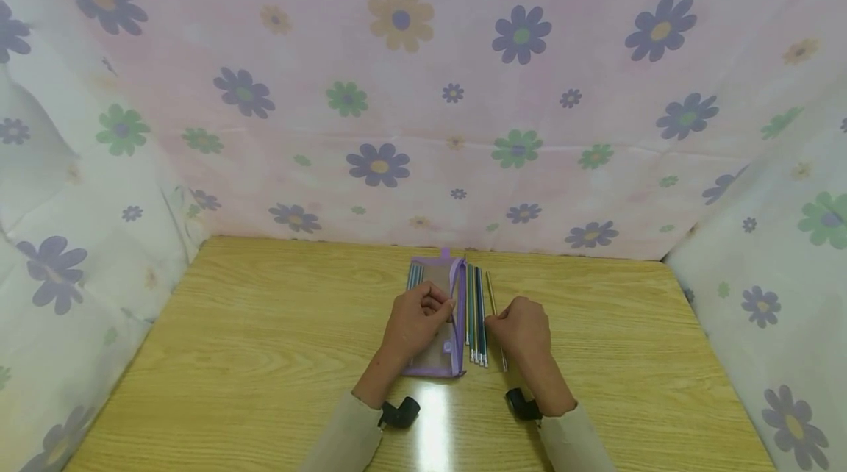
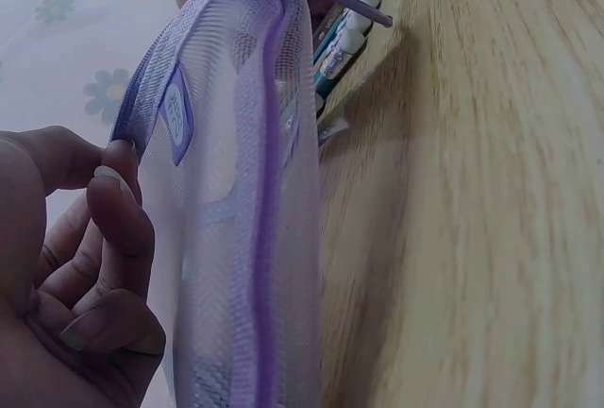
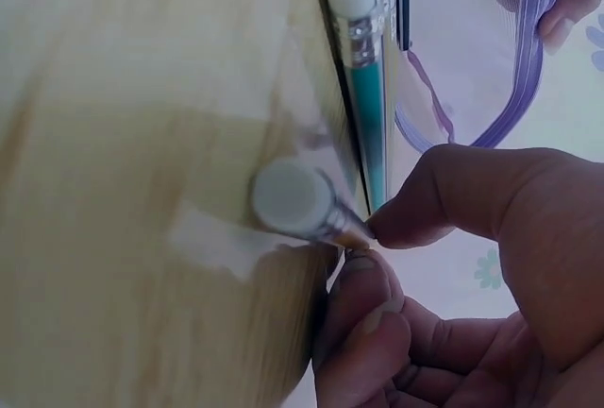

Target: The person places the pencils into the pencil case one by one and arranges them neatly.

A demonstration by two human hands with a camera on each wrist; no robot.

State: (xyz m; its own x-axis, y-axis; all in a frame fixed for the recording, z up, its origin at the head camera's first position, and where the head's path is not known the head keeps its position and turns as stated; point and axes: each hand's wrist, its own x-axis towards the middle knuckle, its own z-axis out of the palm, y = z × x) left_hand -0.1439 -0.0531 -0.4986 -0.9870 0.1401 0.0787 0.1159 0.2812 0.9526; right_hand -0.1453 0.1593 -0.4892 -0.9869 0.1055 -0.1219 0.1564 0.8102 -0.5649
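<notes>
Left hand (image 1: 413, 321), lower centre of head view, pinches opening edge of purple-trimmed mesh zip pouch (image 1: 438, 277) lying there. Right hand (image 1: 527, 326), farther right, pinches eraser-tipped pencil (image 3: 294, 196). Between hands, loose pencils (image 1: 476, 310) lie in row beside pouch.

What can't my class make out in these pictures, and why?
Blue sticks inside the mesh case: partly hidden by the left hand, head view.
Label: wording too small, blurred, left wrist view.
Mesh case: one end cut by bottom edge, left wrist view.
Held pencil: far end hidden by the right hand, right wrist view.
</notes>
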